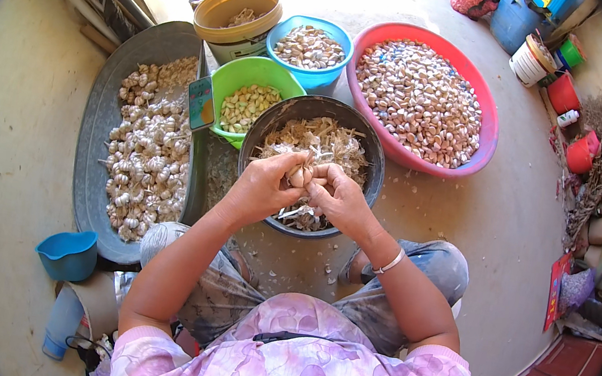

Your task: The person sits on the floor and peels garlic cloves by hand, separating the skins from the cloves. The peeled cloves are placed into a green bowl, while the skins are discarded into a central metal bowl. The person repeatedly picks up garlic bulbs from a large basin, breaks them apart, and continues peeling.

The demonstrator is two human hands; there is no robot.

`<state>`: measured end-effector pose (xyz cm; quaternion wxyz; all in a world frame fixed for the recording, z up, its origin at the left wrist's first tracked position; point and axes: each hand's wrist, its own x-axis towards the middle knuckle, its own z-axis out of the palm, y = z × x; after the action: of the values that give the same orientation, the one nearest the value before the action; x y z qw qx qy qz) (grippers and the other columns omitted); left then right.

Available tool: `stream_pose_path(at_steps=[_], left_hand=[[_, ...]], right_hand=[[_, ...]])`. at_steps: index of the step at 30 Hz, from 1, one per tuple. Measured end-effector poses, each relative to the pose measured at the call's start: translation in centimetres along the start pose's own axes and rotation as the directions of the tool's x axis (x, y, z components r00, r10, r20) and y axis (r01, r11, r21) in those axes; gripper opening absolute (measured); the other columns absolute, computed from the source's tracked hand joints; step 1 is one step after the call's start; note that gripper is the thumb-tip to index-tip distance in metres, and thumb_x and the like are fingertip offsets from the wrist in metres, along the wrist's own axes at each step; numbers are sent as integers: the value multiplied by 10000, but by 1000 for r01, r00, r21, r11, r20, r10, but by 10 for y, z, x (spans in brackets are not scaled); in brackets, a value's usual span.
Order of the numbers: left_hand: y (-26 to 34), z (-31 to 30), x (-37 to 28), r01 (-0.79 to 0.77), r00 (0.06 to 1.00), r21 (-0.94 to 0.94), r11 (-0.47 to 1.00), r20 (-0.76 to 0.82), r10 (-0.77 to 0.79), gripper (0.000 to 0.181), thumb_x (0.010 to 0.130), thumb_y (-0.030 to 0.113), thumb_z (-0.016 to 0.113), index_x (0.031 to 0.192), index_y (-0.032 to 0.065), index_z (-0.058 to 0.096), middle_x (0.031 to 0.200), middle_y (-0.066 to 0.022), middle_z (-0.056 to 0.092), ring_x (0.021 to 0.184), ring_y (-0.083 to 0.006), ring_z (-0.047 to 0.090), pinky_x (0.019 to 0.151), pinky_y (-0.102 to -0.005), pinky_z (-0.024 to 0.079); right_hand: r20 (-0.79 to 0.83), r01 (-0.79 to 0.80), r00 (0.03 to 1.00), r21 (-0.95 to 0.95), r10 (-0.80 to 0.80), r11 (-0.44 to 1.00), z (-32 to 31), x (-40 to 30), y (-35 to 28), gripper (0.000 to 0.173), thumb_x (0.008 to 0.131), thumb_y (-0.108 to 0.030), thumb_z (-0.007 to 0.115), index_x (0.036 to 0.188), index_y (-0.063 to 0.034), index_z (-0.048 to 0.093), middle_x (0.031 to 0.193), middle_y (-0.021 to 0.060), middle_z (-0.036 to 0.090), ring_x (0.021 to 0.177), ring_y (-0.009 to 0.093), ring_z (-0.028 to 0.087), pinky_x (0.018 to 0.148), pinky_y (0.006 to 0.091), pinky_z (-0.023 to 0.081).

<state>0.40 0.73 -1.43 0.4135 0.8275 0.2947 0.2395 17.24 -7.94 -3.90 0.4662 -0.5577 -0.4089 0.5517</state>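
A garlic bulb (300, 176) with a short dry stem sits between my two hands, above a black basin (302, 234) of dry husks and stalks (337, 135). My left hand (265, 185) grips the bulb from its left side, thumb below and fingers above. On the other side, the thumb and fingertips of my right hand (344, 200) pinch the bulb; its curled fingers hide part of it. Left of me, a long grey tub (94, 159) holds many whole garlic bulbs (149, 158). A green basin (227, 75) beyond the black one contains peeled cloves (248, 105).
Unpeeled cloves fill a wide pink basin (488, 139) and a blue basin (316, 79). Beside these stands a yellowish bucket (224, 33). A phone (201, 103) leans between grey tub and green basin. A blue scoop (69, 256) is at lower left. Buckets (532, 62) line the right wall.
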Motion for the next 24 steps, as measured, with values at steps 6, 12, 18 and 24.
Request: stream_pose_path(at_steps=[6, 12, 18, 24], left_hand=[[-7, -5, 3, 160, 981, -240, 957, -65, -181, 369, 867, 154, 724, 1179, 20, 580, 837, -89, 643, 719, -111, 609, 681, -281, 514], [-7, -9, -1, 34, 999, 23, 999, 7, -34, 404, 800, 20, 696, 1192, 37, 599, 1027, -93, 630, 873, -161, 634, 745, -288, 531], [-2, 1, -1, -66, 996, 146, 987, -58, 75, 451, 755, 18, 730, 1191, 44, 618, 1098, -120, 623, 959, -231, 641, 800, -330, 540], [-7, 12, 2, -106, 992, 247, 963, -41, 119, 407, 738, 77, 765, 1118, 44, 623, 1060, -147, 639, 996, -310, 625, 863, -388, 516]], right_hand=[[42, -56, 998, 399, 43, 915, -11, 3, 9, 232, 1031, -151, 495, 1203, -18, 574, 943, 47, 637, 789, 92, 633, 686, 218, 525], [-73, 56, 996, 230, -41, 972, -8, 2, -2, 261, 984, -174, 597, 1194, -25, 557, 1038, 29, 623, 853, 61, 591, 703, 217, 506], [-77, 79, 995, 132, -69, 988, 1, 11, 14, 191, 957, -81, 562, 1121, 6, 516, 1018, 66, 628, 803, 76, 610, 676, 242, 534], [-107, 123, 987, 15, -121, 992, 7, 19, 33, 204, 971, -26, 507, 1166, 20, 470, 1064, 93, 584, 921, 142, 636, 780, 276, 560]])
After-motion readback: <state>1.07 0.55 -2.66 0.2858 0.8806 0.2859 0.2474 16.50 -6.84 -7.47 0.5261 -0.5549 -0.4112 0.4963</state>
